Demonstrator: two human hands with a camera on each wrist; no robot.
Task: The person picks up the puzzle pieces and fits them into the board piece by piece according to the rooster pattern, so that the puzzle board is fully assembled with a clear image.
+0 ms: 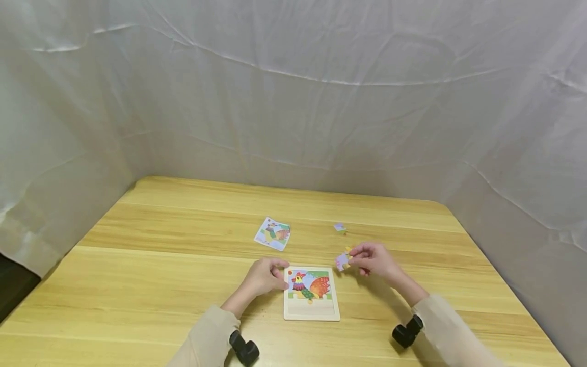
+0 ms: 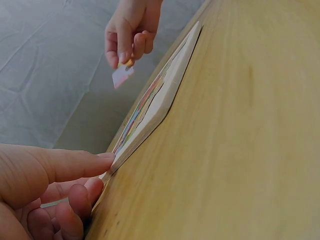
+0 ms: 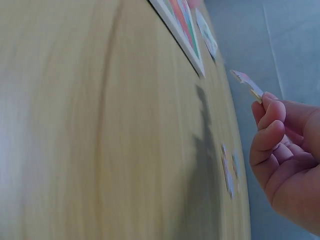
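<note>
A wooden puzzle tray (image 1: 312, 317) lies flat on the table, its picture of a hen (image 1: 311, 285) filling the upper part and bare wood showing along the near strip. At its left edge is my left hand (image 1: 265, 278); in the left wrist view the thumb (image 2: 85, 165) lies on the rim, with curled fingers against the side. My right hand (image 1: 372, 259) pinches a lilac and yellow puzzle piece (image 1: 342, 261) between thumb and fingertips, held above the table right of the tray. The same piece (image 3: 245, 80) shows edge-on in the right wrist view.
A picture card (image 1: 273, 234) of the same hen lies behind the tray to the left. Farther back on the right are loose puzzle pieces (image 1: 340, 228); the right wrist view shows two of them (image 3: 228, 171). Grey cloth (image 1: 293, 127) hangs around the wooden table (image 1: 160, 285).
</note>
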